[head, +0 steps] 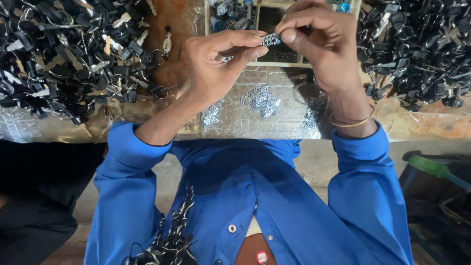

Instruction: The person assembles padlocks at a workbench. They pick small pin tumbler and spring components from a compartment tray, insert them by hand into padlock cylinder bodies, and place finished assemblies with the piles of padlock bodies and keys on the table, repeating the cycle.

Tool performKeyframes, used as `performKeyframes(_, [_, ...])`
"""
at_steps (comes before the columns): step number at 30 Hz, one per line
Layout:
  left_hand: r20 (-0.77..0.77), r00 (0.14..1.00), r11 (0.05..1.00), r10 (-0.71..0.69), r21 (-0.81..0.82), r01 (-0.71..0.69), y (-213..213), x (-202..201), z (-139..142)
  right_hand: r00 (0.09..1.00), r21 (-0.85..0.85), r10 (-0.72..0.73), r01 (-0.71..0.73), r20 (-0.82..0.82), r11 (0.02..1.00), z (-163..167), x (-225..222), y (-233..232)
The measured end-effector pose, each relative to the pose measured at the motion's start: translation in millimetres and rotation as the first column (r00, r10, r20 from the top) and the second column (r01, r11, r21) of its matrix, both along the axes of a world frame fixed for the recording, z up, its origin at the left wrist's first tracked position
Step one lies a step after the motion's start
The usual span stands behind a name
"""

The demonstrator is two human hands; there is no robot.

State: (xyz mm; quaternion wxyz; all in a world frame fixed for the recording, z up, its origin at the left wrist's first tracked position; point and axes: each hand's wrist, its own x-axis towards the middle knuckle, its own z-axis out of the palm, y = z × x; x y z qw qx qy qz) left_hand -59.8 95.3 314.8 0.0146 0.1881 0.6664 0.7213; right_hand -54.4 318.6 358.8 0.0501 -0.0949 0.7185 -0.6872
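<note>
Two hands were raised together above the table (274,122), and one small silver metal piece (270,39) was pinched between them. The left hand (216,61) was closed on it with thumb and forefinger from the left, and the right hand (324,41) was closed on its other end from the right; what exactly was being done to the piece could not be told at this size.

Three small heaps of similar silver pieces (261,99) were seen lying on the shiny table surface just below the hands, near the person's blue shirt (255,191). Whether these were finished or waiting could not be told.

Large piles of black-handled keys (64,54) were spread over the far left of the table, and another such pile (417,49) over the far right. A wooden tray (279,63) with small bottles was set at the far middle, behind the hands. Judged from the piles, much of the work appeared to remain, with only the one piece in hand.
</note>
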Motion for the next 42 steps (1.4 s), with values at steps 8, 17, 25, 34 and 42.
performKeyframes(8, [-0.076,0.997,0.997,0.021,-0.071,-0.026,-2.1,-2.4,-2.1,0.994,-0.028,0.056,-0.054,0.089,0.998,-12.5,5.0,5.8])
performKeyframes(17, [-0.070,0.997,0.998,0.021,-0.056,-0.024,-2.4,-2.6,-4.7,1.000,0.245,-0.014,0.016,-0.012,0.969,15.8,6.8,-12.0])
performKeyframes(25, [-0.120,0.992,0.995,0.034,-0.092,-0.046,-3.2,-2.0,-4.9,0.886,0.599,0.224,0.072,-0.405,0.797,35.4,2.1,-18.5])
performKeyframes(34, [-0.040,0.999,1.000,0.008,-0.009,-0.009,-3.7,0.0,-7.1,0.800,0.717,0.243,0.300,-0.548,0.629,25.9,-5.0,-8.7])
performKeyframes(42, [-0.039,0.999,0.999,0.009,0.040,-0.008,-6.2,6.8,-6.0,0.904,0.894,0.318,0.131,-0.284,0.428,53.6,55.2,47.5])
